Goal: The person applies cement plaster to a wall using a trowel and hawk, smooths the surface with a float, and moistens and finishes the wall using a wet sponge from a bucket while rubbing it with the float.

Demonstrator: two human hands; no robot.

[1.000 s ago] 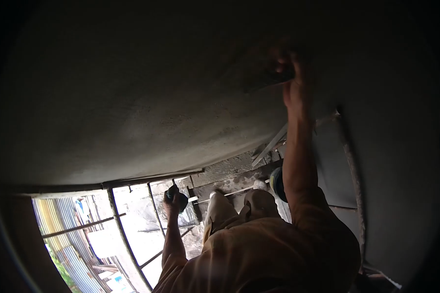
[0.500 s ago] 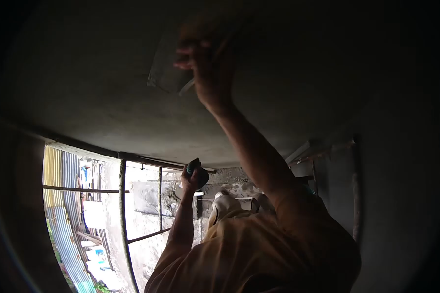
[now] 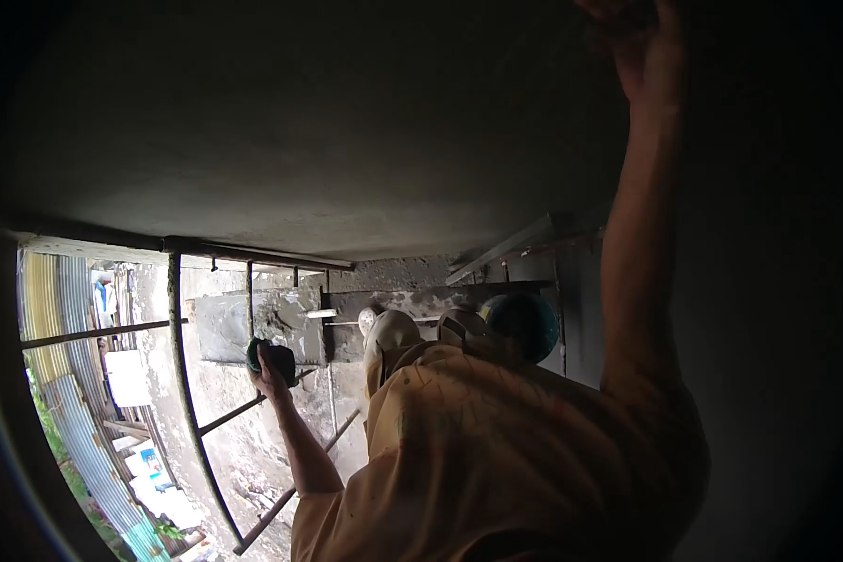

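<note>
My left hand [image 3: 270, 375] is held low on the left, its fingers wrapped round a small dark green and black object [image 3: 277, 362] whose kind I cannot make out. High at the upper right, my right hand [image 3: 642, 42] reaches up to the smooth grey wall [image 3: 347, 140]. Its fingers are curled, and the trowel seen in it earlier is lost in the dark at the frame's top edge. Below me, a flat grey board [image 3: 225, 328] carries wet-looking mortar [image 3: 286, 323].
Metal bars [image 3: 180, 347] form a frame at the left, with corrugated sheets [image 3: 75, 403] outside, far below. A teal bucket [image 3: 525, 328] stands beside my knees [image 3: 393, 332]. A metal strip [image 3: 501, 251] slants near the wall's foot.
My right hand has swept across the wall to the upper right. My left hand, still holding the dark object, has moved left and slightly down. The teal bucket now shows more fully.
</note>
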